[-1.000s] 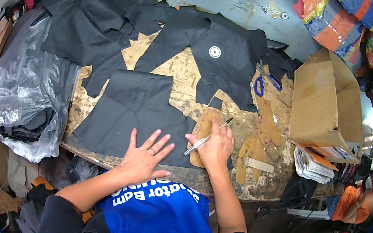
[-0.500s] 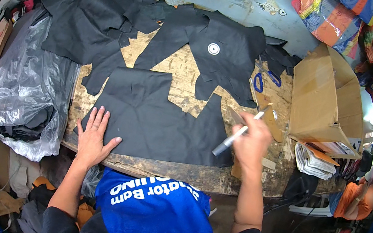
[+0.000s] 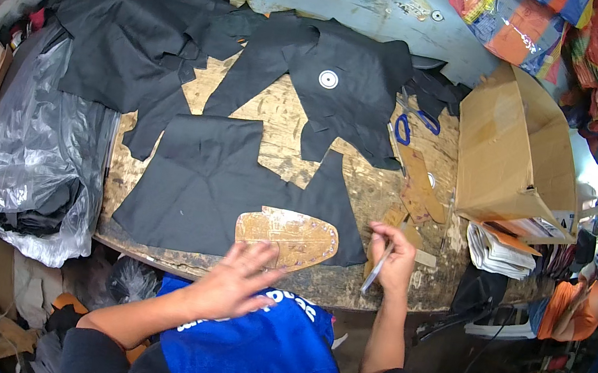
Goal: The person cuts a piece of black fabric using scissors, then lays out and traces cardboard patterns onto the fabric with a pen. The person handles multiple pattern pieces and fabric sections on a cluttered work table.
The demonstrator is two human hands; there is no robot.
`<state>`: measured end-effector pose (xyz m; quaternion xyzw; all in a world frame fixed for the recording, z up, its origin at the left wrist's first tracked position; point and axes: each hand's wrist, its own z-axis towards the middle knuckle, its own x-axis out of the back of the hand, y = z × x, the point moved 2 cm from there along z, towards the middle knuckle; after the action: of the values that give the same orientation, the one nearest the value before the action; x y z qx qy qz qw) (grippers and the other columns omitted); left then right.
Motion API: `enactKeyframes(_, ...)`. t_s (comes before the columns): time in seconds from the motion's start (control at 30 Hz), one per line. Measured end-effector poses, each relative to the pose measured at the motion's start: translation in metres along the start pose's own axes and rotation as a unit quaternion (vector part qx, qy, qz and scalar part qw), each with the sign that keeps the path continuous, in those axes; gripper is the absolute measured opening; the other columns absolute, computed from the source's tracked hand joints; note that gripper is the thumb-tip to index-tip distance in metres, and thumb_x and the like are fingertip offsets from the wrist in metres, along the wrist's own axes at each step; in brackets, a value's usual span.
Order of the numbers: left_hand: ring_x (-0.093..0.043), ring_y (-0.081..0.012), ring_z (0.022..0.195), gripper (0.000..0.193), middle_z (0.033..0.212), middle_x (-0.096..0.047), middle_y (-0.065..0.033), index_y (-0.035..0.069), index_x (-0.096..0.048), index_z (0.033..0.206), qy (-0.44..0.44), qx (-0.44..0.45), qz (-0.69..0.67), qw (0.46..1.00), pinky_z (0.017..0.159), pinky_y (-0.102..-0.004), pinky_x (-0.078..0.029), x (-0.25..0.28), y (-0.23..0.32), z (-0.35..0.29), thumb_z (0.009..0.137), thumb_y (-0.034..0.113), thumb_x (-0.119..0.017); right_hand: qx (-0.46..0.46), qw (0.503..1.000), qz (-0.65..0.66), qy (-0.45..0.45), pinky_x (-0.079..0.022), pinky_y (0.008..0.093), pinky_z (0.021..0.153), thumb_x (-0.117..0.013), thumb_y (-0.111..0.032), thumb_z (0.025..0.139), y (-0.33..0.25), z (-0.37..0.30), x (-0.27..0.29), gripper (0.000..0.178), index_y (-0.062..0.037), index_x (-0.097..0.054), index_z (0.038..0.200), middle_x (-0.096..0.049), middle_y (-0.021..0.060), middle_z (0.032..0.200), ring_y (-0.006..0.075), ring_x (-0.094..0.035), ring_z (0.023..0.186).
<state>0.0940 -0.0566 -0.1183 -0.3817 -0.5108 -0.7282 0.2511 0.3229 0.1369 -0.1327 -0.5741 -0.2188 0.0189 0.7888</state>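
A piece of black leather-like sheet (image 3: 194,177) lies near the table's front edge. On it rests a tan, rounded pattern template (image 3: 306,239) with marks along its border. My left hand (image 3: 240,275) is open, its fingertips over the template's near left edge and its palm near the blue apron. To the right of the sheet, my right hand (image 3: 395,259) is closed around a slim pen (image 3: 377,269) pointing down toward the table edge. Tan template pieces (image 3: 419,187) lie just beyond this hand. Blue-handled scissors (image 3: 415,123) sit farther back.
More black sheets (image 3: 127,31) cover the back of the worn wooden table (image 3: 282,101), with a white disc (image 3: 328,79) on one. A cardboard box (image 3: 494,156) stands at right above folded papers (image 3: 498,251). Clear plastic wrapping (image 3: 44,152) lies left. Another person (image 3: 570,315) is at far right.
The tan template now lies on the black sheet, where there was none. My left hand moved right from the sheet's left edge to it. My right hand, still holding the pen, came slightly nearer.
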Motion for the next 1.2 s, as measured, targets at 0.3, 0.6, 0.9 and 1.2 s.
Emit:
enactKeyframes(0.3, -0.019, -0.04, 0.135, 0.065, 0.139, -0.029, -0.0269, -0.004, -0.035, 0.132, -0.057, 0.05, -0.06, 0.995, 0.107, -0.0572, -0.015, -0.022, -0.008, 0.059, 0.09, 0.045, -0.044, 0.102, 0.988, -0.114, 0.01, -0.048, 0.0336, 0.081, -0.074, -0.001, 0.066, -0.002, -0.014, -0.018, 0.024, -0.0003, -0.064, 0.087, -0.066, 0.0132, 0.091, 0.0266, -0.062, 0.093)
enactKeyframes(0.6, -0.04, -0.0331, 0.127, 0.046, 0.13, -0.045, -0.0228, -0.003, -0.033, 0.134, 0.143, 0.135, -0.281, 0.939, 0.106, -0.0413, -0.027, -0.023, -0.022, 0.055, 0.093, 0.016, -0.04, 0.055, 0.992, -0.116, 0.008, -0.045, 0.0333, 0.086, -0.076, 0.0, 0.063, 0.003, -0.016, -0.02, 0.03, -0.0005, -0.064, 0.09, -0.064, 0.013, 0.096, 0.0244, -0.059, 0.099)
enactKeyframes(0.9, -0.033, -0.0365, 0.13, 0.038, 0.132, -0.042, -0.0232, -0.002, -0.049, 0.123, 0.098, -0.035, -0.178, 0.979, 0.106, -0.0453, -0.028, -0.027, 0.01, 0.052, 0.091, 0.017, -0.049, 0.041, 0.99, -0.128, 0.047, -0.048, 0.0302, 0.081, -0.078, -0.002, 0.062, 0.012, -0.02, -0.02, 0.033, -0.0017, -0.065, 0.092, -0.061, 0.0145, 0.106, 0.0208, -0.06, 0.096)
enactKeyframes(1.2, -0.025, -0.046, 0.13, 0.056, 0.133, -0.034, -0.0328, -0.002, -0.053, 0.119, -0.018, -0.109, -0.041, 0.993, 0.105, -0.0541, -0.023, -0.042, 0.028, 0.057, 0.09, 0.045, -0.046, 0.074, 0.987, -0.133, 0.058, -0.049, 0.0351, 0.079, -0.079, -0.005, 0.06, 0.008, -0.018, -0.021, 0.031, -0.0023, -0.065, 0.088, -0.063, 0.018, 0.099, 0.0282, -0.062, 0.092)
